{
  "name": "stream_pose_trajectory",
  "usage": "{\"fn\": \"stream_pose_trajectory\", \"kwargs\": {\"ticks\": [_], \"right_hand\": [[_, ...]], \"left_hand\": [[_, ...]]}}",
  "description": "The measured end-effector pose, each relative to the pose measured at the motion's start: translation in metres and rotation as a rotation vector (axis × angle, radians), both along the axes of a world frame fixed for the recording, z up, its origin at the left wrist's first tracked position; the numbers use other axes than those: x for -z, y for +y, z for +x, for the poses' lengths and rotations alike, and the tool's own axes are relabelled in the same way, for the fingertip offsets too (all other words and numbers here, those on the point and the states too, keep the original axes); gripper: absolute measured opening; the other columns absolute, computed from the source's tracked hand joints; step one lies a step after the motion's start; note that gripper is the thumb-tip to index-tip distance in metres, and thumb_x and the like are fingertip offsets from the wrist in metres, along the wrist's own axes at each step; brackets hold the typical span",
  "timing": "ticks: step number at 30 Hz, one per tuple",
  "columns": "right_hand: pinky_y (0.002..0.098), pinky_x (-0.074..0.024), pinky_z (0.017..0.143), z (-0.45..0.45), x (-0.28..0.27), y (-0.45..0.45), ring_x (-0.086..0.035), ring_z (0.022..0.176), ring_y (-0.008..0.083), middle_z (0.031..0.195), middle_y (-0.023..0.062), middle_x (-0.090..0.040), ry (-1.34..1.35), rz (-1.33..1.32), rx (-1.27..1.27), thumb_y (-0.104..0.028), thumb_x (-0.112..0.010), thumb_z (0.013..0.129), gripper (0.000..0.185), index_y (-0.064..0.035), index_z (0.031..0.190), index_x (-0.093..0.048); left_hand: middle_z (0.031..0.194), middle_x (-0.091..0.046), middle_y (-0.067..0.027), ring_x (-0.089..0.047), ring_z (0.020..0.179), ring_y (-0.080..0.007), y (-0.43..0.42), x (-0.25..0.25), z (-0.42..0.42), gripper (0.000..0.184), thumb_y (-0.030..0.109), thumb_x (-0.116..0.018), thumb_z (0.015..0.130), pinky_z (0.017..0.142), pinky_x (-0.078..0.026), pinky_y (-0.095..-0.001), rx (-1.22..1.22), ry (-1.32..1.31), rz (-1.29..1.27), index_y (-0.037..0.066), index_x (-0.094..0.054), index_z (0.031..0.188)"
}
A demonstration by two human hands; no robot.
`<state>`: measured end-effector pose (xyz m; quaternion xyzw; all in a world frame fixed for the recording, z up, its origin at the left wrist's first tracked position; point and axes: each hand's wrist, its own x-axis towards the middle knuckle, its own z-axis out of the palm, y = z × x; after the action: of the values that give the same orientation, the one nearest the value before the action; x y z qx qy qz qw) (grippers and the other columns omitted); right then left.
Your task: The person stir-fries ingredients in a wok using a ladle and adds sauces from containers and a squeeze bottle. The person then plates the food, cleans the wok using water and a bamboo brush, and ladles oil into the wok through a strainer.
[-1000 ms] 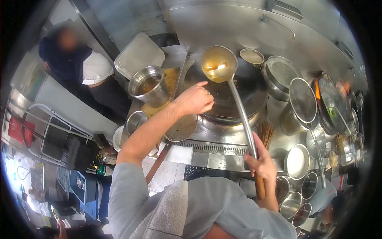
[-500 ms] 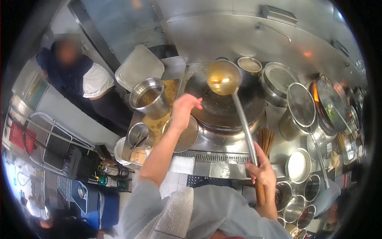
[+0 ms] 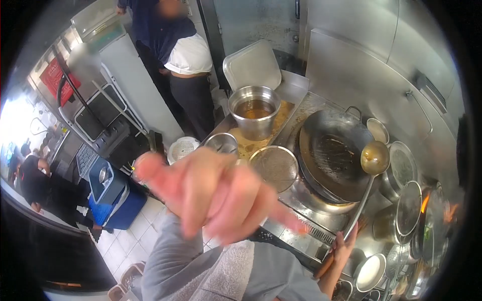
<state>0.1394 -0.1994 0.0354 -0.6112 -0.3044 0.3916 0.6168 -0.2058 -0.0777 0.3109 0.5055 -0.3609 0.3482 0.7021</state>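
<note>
Left hand (image 3: 208, 193) has risen from beside the wok to just under the camera, and the ladle (image 3: 375, 158) has swung from over the wok's far side to its right rim; the view itself has turned leftward. Blurred by motion, the left hand hangs in the air with its fingers spread and loosely bent, its grip wide. Right hand (image 3: 342, 249) is closed around the lower part of the ladle's handle, near the front edge of the range. From there the handle slants up and to the right, and the bowl shows amber inside.

The wok (image 3: 321, 173) sits over the burner, dark inside, with brownish streaks across its bottom. To its left, a round mesh strainer (image 3: 273, 168) lies near the rim. Beyond the strainer stands a steel pot (image 3: 257, 130) of brown liquid, and a shallow tray (image 3: 252, 67) leans upright behind the pot. Farther left, a co-worker (image 3: 190, 103) in dark trousers stands beside a grey cabinet (image 3: 145, 88). A pale towel (image 3: 231, 273) hangs over the person's front.
</note>
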Motion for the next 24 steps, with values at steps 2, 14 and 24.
{"fn": "stream_pose_trajectory", "kwargs": {"ticks": [2,14,24], "right_hand": [[0.0221,-0.0368,0.033,-0.002,-0.004,0.001,-0.043,0.044,0.0076,0.082,0.0045,-0.049,0.025,0.012,-0.007,0.001,-0.057,0.083,0.078,-0.0137,0.149,-0.02],[0.0211,-0.0353,0.032,0.008,-0.041,0.022,-0.042,0.044,0.0057,0.077,0.002,-0.05,-0.153,0.098,-0.042,0.0,-0.057,0.083,0.072,-0.0094,0.147,-0.025],[0.021,-0.0337,0.037,0.13,-0.111,0.1,-0.042,0.049,0.0062,0.077,0.0039,-0.052,0.508,0.408,-0.142,-0.007,-0.059,0.087,0.037,-0.0012,0.122,-0.047]], "left_hand": [[0.075,-0.056,-0.0069,-0.058,0.068,-0.022,-0.024,-0.017,-0.014,0.061,0.052,-0.032,0.097,0.097,-0.021,-0.0777,-0.131,0.106,-0.061,0.006,-0.053,0.062],[0.092,-0.056,-0.011,-0.055,0.057,-0.0195,-0.036,-0.048,-0.019,0.049,0.056,-0.053,0.089,0.097,-0.025,-0.0761,-0.205,0.218,0.254,0.006,-0.054,0.092],[0.087,-0.06,-0.0066,-0.057,0.085,-0.0153,-0.002,0.169,-0.043,0.008,-0.003,-0.065,0.08,0.085,-0.047,-0.0314,-1.383,1.078,-0.102,0.0,-0.059,0.085]]}}
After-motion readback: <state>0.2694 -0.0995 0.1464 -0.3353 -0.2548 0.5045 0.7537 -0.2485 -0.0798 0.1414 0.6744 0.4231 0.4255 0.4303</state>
